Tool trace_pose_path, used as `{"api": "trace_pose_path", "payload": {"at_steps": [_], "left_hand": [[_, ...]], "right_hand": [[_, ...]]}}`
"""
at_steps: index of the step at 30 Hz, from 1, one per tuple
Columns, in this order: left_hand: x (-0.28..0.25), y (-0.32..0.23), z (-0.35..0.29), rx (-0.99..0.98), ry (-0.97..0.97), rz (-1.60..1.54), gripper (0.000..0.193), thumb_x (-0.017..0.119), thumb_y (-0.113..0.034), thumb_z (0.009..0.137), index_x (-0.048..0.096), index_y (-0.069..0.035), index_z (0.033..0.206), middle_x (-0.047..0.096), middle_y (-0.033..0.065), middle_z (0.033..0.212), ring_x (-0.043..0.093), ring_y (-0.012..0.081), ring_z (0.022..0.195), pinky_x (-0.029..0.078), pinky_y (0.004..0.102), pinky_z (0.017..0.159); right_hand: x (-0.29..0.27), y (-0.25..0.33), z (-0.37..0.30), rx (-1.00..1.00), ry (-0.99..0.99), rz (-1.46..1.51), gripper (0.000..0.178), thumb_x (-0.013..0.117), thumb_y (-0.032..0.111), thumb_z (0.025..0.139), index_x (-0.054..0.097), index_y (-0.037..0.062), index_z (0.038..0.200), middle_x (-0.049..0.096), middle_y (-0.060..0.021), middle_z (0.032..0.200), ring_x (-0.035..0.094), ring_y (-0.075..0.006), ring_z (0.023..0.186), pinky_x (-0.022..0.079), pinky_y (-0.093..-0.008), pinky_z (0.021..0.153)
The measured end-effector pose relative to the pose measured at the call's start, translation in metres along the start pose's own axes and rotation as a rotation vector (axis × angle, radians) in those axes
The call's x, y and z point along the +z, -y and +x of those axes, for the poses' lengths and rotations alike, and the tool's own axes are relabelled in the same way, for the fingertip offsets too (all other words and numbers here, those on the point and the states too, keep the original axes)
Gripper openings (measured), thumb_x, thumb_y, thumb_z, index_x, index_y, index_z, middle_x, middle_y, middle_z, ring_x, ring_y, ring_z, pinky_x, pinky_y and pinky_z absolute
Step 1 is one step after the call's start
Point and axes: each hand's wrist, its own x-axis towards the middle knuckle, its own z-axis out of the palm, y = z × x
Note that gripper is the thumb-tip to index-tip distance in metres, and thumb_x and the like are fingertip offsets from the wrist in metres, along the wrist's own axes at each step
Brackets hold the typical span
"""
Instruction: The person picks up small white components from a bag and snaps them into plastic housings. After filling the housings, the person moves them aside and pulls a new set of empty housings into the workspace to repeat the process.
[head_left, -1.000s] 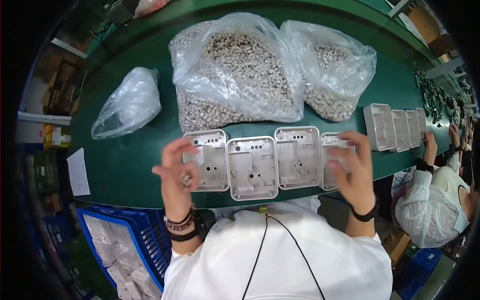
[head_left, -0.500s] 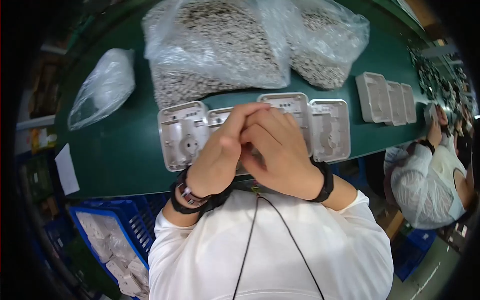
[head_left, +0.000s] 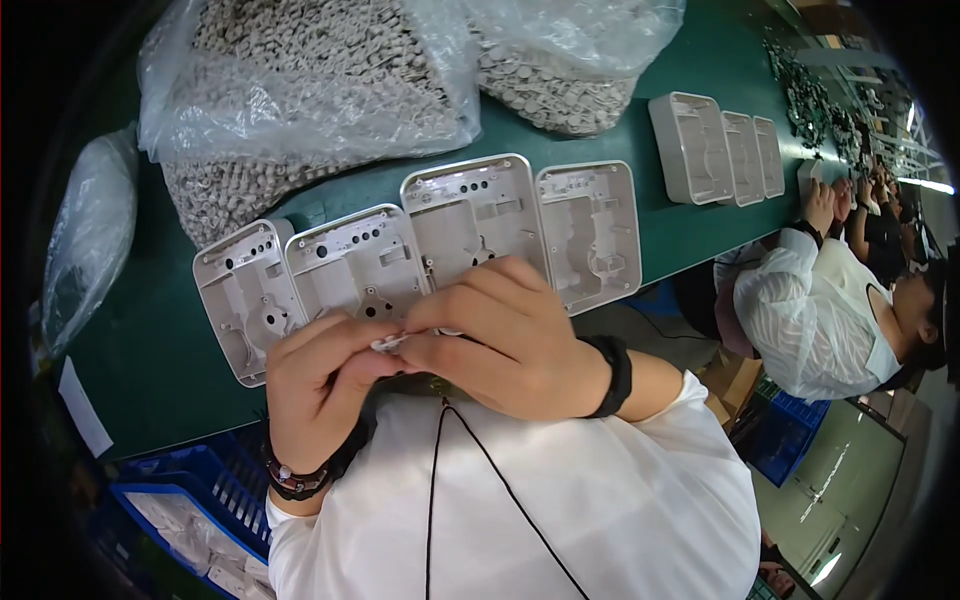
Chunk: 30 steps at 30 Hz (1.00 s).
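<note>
My left hand (head_left: 322, 378) is closed, its thumb and forefinger pinching a small white plastic piece (head_left: 388, 343). Fingertips of my right hand (head_left: 505, 345) grip the same piece from the other side. Its exact kind is too small and covered to tell. Just beyond my hands several light grey plastic housings stand in a row, open side up: a left-end housing (head_left: 240, 275), one beside it (head_left: 345, 265), a larger-looking one (head_left: 470, 225) and a right-end housing (head_left: 590, 235). My hands overlap the near edges of the middle ones.
Behind the row lie a big clear bag of small grey parts (head_left: 310, 110) and a second such bag (head_left: 560, 90). A filled clear bag (head_left: 95, 235) lies left. More housings (head_left: 690, 150) stand right, near a co-worker (head_left: 800, 310). A blue crate (head_left: 200, 510) is below the green table (head_left: 170, 400).
My hands have gone from overlapping each other to a fingertip pinch, and the white piece now shows between them. The whole view has shifted and tilted, with the housings appearing larger.
</note>
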Motion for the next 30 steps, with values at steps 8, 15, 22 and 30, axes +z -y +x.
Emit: {"api": "trace_pose_path", "payload": {"at_steps": [8,15,22,30], "left_hand": [[0.001,-0.003,0.011,0.031,-0.011,-0.002,0.025,0.065,-0.01,0.077,0.064,-0.001,0.1,0.06,0.0077,0.068,0.058,0.0178,0.059,0.041,0.0245,0.051],[-0.019,0.019,-0.003,0.019,-0.329,-0.28,0.04,0.043,-0.035,0.093,0.058,0.001,0.102,0.057,0.0064,0.067,0.046,0.0082,0.045,0.032,0.0196,0.041],[-0.046,0.035,-0.014,0.18,-0.573,-0.776,0.047,0.024,-0.043,0.098,0.047,-0.002,0.091,0.037,0.0,0.06,0.025,0.0035,0.036,0.016,0.0166,0.034],[-0.04,0.041,-0.015,0.176,-0.523,-0.897,0.043,0.025,-0.039,0.099,0.046,-0.003,0.09,0.034,0.0005,0.066,0.028,0.0058,0.046,0.023,0.0175,0.043]], "right_hand": [[-0.015,0.001,0.016,-0.15,0.036,-0.346,0.024,0.065,0.016,0.058,0.064,0.0118,0.081,0.06,0.0018,0.079,0.052,-0.0127,0.067,0.034,-0.0298,0.065],[-0.063,-0.032,0.051,-0.072,0.178,-0.498,0.016,0.07,0.012,0.06,0.062,0.0135,0.075,0.058,0.0032,0.076,0.052,-0.0154,0.073,0.034,-0.0304,0.067],[-0.04,-0.095,0.049,-0.11,0.495,-0.413,0.013,0.07,0.013,0.062,0.06,0.0123,0.07,0.049,-0.0005,0.088,0.047,-0.0201,0.081,0.036,-0.0325,0.071],[-0.028,-0.092,0.051,-0.276,0.62,-0.636,0.007,0.068,0.014,0.063,0.062,0.012,0.066,0.05,-0.0017,0.096,0.046,-0.0217,0.089,0.036,-0.0317,0.077]]}}
